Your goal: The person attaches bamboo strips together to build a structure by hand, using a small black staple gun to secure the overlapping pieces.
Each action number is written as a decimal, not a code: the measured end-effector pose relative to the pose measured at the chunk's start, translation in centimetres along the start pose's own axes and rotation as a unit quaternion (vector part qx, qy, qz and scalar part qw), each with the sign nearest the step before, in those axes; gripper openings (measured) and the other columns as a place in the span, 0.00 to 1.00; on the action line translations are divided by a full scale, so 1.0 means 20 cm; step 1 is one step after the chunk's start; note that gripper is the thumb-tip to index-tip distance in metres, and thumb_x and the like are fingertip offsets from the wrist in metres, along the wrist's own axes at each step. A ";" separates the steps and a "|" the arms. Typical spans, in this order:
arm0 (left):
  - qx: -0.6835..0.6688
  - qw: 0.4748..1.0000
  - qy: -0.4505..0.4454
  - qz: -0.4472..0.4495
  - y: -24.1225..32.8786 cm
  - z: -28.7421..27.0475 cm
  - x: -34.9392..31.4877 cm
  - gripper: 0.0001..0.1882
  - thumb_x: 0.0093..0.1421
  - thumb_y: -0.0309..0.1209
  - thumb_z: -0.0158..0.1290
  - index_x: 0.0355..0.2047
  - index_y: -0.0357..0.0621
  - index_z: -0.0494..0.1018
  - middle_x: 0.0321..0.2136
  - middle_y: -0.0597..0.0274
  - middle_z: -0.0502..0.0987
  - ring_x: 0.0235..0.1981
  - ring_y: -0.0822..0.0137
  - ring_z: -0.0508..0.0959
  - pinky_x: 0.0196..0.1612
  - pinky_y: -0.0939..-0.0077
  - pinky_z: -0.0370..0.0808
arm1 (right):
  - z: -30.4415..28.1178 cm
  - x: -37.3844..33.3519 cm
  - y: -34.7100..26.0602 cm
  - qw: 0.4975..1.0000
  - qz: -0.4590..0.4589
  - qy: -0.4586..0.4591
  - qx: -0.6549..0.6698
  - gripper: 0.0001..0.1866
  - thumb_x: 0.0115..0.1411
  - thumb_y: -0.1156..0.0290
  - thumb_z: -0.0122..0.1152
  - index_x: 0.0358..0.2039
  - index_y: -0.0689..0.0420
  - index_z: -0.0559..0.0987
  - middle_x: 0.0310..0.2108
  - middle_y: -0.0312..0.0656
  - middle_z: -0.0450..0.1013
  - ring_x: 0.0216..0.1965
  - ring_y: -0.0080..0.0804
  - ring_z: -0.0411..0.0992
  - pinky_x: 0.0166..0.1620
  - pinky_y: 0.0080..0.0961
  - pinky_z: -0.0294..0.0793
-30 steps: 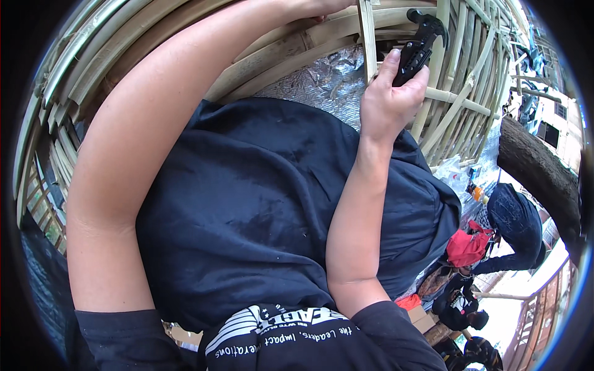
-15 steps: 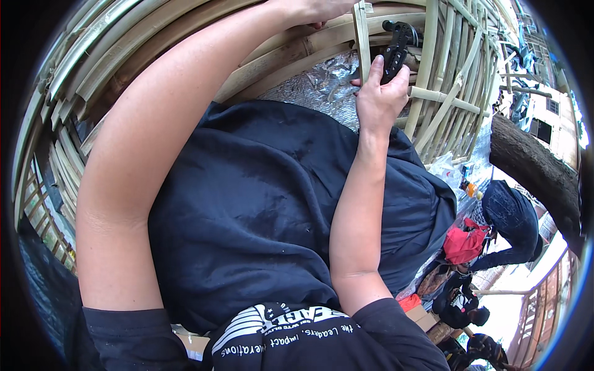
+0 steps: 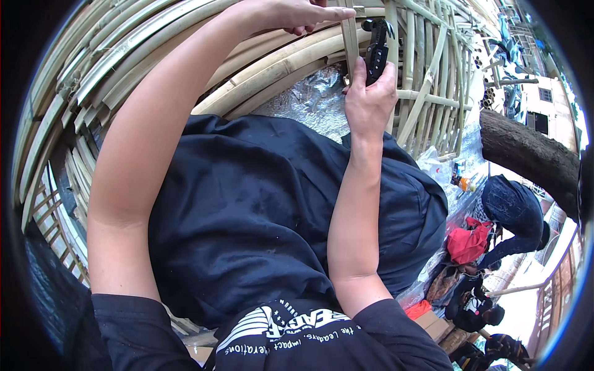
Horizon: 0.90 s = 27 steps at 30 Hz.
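Note:
At the top, my left hand [image 3: 297, 15] reaches in with one finger stretched out against the upper part of a split bamboo strip [image 3: 349, 34]. Its other fingers curl loosely below, apart from the strip. My right hand [image 3: 371, 102] is closed around a black hammer multi-tool [image 3: 376, 52], its head and claw pointing away from me. The strip's lower end runs down beside my right thumb, with fingertips of that hand behind it. Dark cloth [image 3: 260, 204] covers my lap beneath both forearms.
Stacked bamboo slats [image 3: 136, 55] curve across the left and top. A bamboo lattice [image 3: 433, 74] stands at the upper right, near silvery sheeting [image 3: 309, 99]. Farther right are a tree trunk [image 3: 526, 154], a red bag [image 3: 467, 242] and a bending person [image 3: 510, 207].
The view has shifted slightly, and both hands with the strip and tool appear a little farther left. More of my left hand shows, its finger now lying against the strip.

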State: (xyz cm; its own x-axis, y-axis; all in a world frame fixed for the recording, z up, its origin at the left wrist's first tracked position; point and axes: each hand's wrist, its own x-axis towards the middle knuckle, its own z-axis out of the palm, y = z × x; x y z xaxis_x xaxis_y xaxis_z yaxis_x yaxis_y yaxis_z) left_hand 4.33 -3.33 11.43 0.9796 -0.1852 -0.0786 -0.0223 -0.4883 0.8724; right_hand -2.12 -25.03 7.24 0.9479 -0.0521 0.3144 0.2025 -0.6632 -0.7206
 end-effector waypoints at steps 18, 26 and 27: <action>0.116 0.969 0.206 0.075 0.65 -0.61 -0.45 0.22 0.67 0.54 0.58 0.35 0.47 0.79 0.17 0.71 0.73 0.16 0.80 0.67 0.18 0.83 0.63 | -0.30 0.17 -0.78 0.969 -0.196 0.029 0.150 0.13 0.69 0.66 0.61 0.42 0.63 0.75 0.27 0.53 0.78 0.28 0.52 0.80 0.34 0.42 0.77; 0.133 0.875 0.343 0.313 0.61 -0.62 -0.83 0.14 0.70 0.36 0.58 0.36 0.35 0.80 0.25 0.67 0.80 0.25 0.82 0.75 0.27 0.84 0.68 | -0.57 0.08 -0.93 0.921 -0.383 0.018 0.075 0.17 0.65 0.71 0.67 0.48 0.59 0.70 0.27 0.49 0.77 0.27 0.51 0.79 0.32 0.42 0.75; 0.173 0.855 0.347 0.345 0.68 -0.57 -0.93 0.13 0.68 0.35 0.60 0.39 0.35 0.80 0.27 0.66 0.81 0.25 0.82 0.76 0.26 0.82 0.70 | -0.62 0.02 -0.94 0.922 -0.381 0.017 0.071 0.17 0.65 0.70 0.67 0.48 0.59 0.70 0.28 0.48 0.76 0.26 0.50 0.78 0.32 0.40 0.75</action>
State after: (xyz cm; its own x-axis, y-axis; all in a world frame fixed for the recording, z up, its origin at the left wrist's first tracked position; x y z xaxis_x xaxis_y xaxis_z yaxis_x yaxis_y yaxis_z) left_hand -12.01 3.13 30.24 0.5888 -0.0393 0.8073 -0.5832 -0.7122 0.3906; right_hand -8.62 -21.85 28.55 0.5090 0.3643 0.7799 0.8389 -0.4128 -0.3547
